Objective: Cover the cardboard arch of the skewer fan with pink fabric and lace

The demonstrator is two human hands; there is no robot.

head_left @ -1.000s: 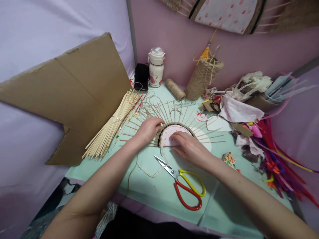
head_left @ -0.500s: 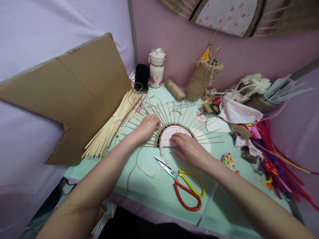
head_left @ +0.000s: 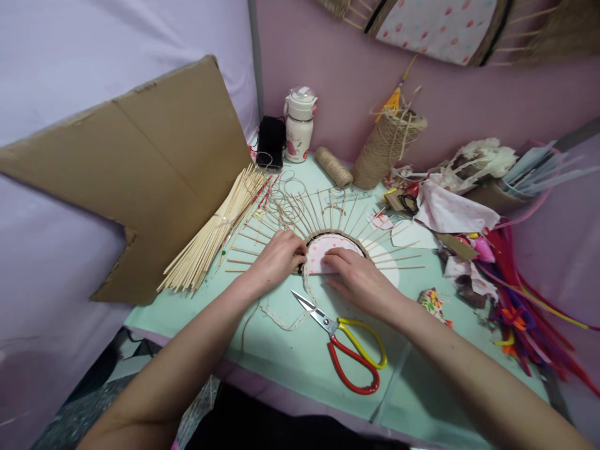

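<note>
A half circle of pale fabric with reddish dots (head_left: 317, 250) lies flat on the table. A brown and black rim borders it, and thin wooden sticks (head_left: 349, 215) fan out from it. My left hand (head_left: 281, 257) is at the left end of the rim, fingertips drawn together; what they pinch is hidden. My right hand (head_left: 359, 275) rests on the fabric with its fingers stretched out, slightly bent. White braided trim (head_left: 285, 325) follows the fabric's edge and trails down over the table. Scissors with red and yellow handles (head_left: 335, 328) lie partly open below, touching the trim.
Left stands a large cardboard piece (head_left: 164, 150) beside a bundle of sticks (head_left: 215, 231). A bottle (head_left: 299, 128), a small twine roll (head_left: 334, 166) and a big twine cone (head_left: 387, 150) stand or lie behind. Fabric scraps (head_left: 454, 206) and coloured strips (head_left: 520, 300) crowd the right.
My left hand has moved down and right, from over the sticks to the left end of the rim. My right hand stays on the fabric. The view has shifted slightly.
</note>
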